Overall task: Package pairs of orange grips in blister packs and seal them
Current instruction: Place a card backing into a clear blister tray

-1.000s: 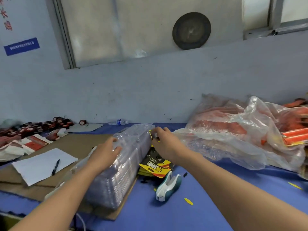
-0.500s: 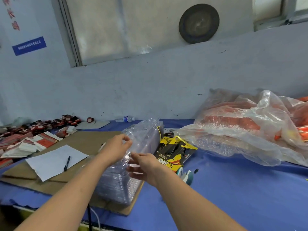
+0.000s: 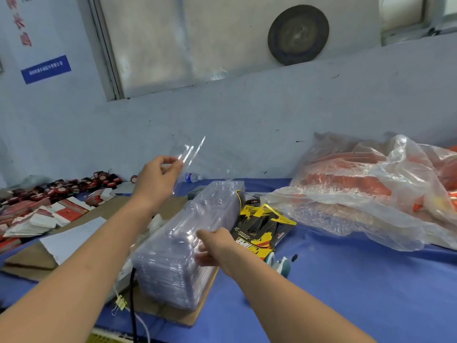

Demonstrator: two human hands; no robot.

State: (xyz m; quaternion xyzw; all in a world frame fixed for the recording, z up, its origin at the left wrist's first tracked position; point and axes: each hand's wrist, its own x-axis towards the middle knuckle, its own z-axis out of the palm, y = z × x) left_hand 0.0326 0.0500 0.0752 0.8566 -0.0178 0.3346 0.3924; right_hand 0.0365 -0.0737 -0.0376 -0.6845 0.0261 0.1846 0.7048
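Shell pick: our left hand (image 3: 158,178) pinches one blister pack (image 3: 191,152), right hand (image 3: 215,246) grips the stack (image 3: 178,263); next needs orange grips (image 3: 343,180).

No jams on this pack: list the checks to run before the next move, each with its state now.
1. Blister shell lifted clear of the stack, pinched by the left hand: ok.
2. Only one shell lifted: cannot tell, clear plastic.
3. Right hand grips the stack steady: ok.
4. Pair of orange grips laid out by the stack: not ok, they lie in the plastic bag.
5. Printed cards beside the stack: ok.
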